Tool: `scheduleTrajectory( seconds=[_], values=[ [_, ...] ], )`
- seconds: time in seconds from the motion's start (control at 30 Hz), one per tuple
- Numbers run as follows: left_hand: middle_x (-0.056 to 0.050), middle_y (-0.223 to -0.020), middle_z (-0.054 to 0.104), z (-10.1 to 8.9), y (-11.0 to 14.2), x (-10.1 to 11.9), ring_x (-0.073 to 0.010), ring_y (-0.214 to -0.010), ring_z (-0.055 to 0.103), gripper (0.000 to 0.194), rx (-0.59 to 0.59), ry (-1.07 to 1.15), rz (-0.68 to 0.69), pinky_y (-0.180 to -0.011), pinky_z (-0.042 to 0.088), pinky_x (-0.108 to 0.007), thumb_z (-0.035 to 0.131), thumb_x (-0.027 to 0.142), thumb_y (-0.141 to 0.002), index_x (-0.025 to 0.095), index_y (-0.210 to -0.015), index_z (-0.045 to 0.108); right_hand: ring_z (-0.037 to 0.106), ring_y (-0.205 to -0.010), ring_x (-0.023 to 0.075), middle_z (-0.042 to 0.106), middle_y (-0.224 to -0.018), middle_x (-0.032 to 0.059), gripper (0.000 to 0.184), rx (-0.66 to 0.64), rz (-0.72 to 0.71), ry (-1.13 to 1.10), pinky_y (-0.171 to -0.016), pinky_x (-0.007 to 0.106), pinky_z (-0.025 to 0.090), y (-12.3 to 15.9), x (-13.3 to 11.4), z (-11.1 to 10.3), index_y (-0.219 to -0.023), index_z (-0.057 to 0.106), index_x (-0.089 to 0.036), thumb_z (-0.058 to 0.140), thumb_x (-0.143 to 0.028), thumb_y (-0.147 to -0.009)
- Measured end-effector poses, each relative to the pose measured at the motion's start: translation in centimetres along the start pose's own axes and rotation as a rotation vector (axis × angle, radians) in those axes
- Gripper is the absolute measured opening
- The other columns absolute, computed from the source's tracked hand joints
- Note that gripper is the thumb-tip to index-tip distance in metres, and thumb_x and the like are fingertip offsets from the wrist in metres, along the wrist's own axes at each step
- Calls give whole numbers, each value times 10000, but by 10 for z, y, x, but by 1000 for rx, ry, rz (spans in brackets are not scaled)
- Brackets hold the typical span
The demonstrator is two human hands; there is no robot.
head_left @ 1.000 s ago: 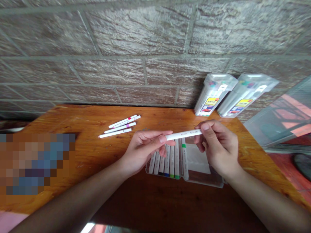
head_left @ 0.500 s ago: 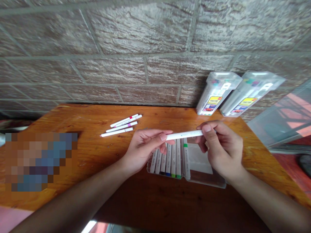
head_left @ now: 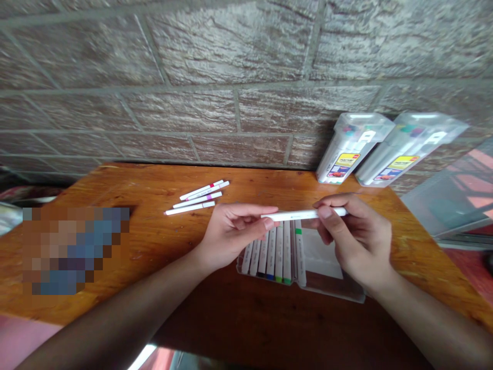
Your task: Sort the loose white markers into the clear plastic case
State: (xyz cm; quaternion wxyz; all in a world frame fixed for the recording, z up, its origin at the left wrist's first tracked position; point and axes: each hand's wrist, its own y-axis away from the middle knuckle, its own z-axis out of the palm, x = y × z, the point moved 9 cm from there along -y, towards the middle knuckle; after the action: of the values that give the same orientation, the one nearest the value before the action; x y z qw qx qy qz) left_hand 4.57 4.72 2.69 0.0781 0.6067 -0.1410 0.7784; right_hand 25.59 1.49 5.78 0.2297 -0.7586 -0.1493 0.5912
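Observation:
A white marker (head_left: 295,215) is held almost level between my two hands, above an open clear plastic case (head_left: 331,293). My left hand (head_left: 234,234) pinches its left end between thumb and fingers. At the other end, my right hand (head_left: 352,236) grips it with thumb and forefinger, and a short piece pokes out past them. Several white markers (head_left: 269,257) stand side by side in the left half of the case, their upper ends partly hidden by my left hand. One green-banded marker (head_left: 300,257) lies along the hinge.
Several loose white markers (head_left: 198,198) lie at the back left of the wooden table (head_left: 142,185). Two upright clear marker boxes (head_left: 344,151) stand at the back right against the brick wall (head_left: 215,113). A blurred-out patch (head_left: 77,252) covers something on the left.
My right hand has shifted its hold inward along the marker, so its right end now shows beyond the fingers. The view has moved slightly; the loose markers stay where they were.

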Motion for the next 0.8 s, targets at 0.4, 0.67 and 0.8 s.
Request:
scheduleTrajectory(
  seconds=[0.4,0.67,0.8],
  values=[
    [-109,-933,856,0,1,-2,-113,-617,666,264,-69,-33,41,-622,553,-236,819,325,-912,197,-1141,853,539,-425,103,691,-675,-7,168,44,66,-82,-367,238,407,-4,2,2,-924,711,-218,726,-363,-1007],
    [-125,-922,844,-6,-2,-13,-136,-624,649,308,-54,-43,9,-625,520,-274,789,410,-930,162,-1099,858,544,-447,96,699,-702,-5,142,17,21,13,-389,229,419,-2,0,2,-924,717,-226,716,-334,-1015],
    [-102,-842,831,-5,-3,-11,-132,-612,652,287,-31,-72,4,-607,529,-255,813,408,-905,154,-1027,867,574,-511,101,670,-713,-13,95,-5,-31,75,-438,231,441,1,-4,3,-937,720,-235,708,-278,-1021]
  ],
)
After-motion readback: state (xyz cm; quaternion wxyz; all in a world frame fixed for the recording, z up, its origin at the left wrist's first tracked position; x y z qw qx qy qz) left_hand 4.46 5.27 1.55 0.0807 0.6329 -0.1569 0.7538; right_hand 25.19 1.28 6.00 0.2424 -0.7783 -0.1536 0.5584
